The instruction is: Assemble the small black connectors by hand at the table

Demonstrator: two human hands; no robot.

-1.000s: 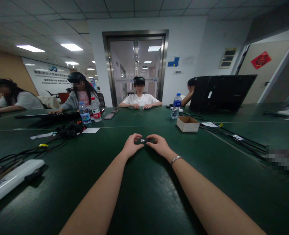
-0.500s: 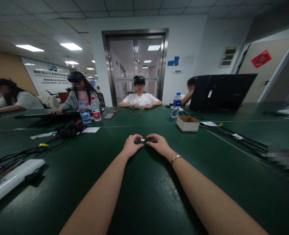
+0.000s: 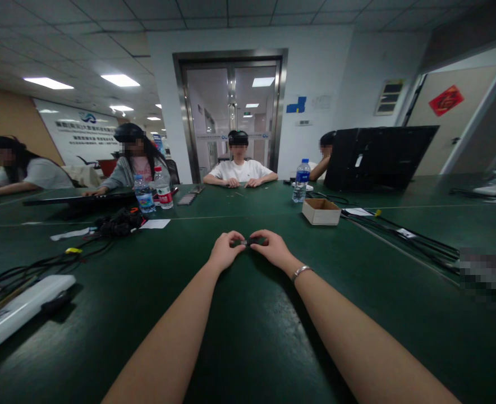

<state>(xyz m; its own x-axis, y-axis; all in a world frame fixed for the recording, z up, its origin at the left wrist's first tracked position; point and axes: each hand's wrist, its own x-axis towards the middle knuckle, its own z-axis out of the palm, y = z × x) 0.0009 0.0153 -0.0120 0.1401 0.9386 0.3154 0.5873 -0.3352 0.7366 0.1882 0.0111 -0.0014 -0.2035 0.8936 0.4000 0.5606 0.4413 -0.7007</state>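
Note:
A small dark piece with a silvery end (image 3: 248, 243) is pinched between my two hands, low over the green table (image 3: 248, 314). Its exact kind is too small to make out. My left hand (image 3: 225, 251) has thumb and fingers closed on the silvery left end. From the other side, my right hand (image 3: 272, 247) pinches the dark part, which its fingers partly hide. A silver bracelet (image 3: 302, 272) sits on my right wrist.
An open cardboard box (image 3: 320, 217) and a water bottle (image 3: 301, 182) stand ahead on the right. Black cables (image 3: 403, 234) run along the right side. At left are two bottles (image 3: 162, 188), tangled dark cables (image 3: 119, 223) and a white device (image 3: 27, 306). A person (image 3: 239, 168) sits opposite.
The silvery end looks duller and less exposed between my fingertips than before. Both hands stay in nearly the same place, and the whole view has shifted very slightly.

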